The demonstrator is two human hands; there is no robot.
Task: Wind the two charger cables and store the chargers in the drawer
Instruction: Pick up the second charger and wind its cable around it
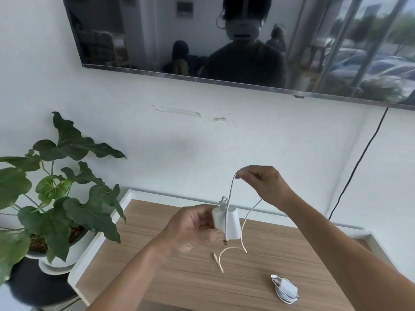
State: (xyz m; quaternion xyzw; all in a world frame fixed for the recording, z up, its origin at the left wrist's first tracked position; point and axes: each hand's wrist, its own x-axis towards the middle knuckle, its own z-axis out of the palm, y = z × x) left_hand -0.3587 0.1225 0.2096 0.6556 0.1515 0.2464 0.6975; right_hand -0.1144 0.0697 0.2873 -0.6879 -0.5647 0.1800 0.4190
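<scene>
Head view: left hand (pixel 190 230) gripping white charger (pixel 226 223) upright above wooden table (pixel 179 286), long axis near vertical. Right hand (pixel 262 184) up and to the right of it, pinching cable (pixel 231 189) at top of a loop. Loose cable end (pixel 221 264) trailing down to tabletop, below the charger. Next wrap likely w/ right hand, nearer the slack. Second charger (pixel 286 290) already wound, lying on table at right. Drawer not in shot.
</scene>
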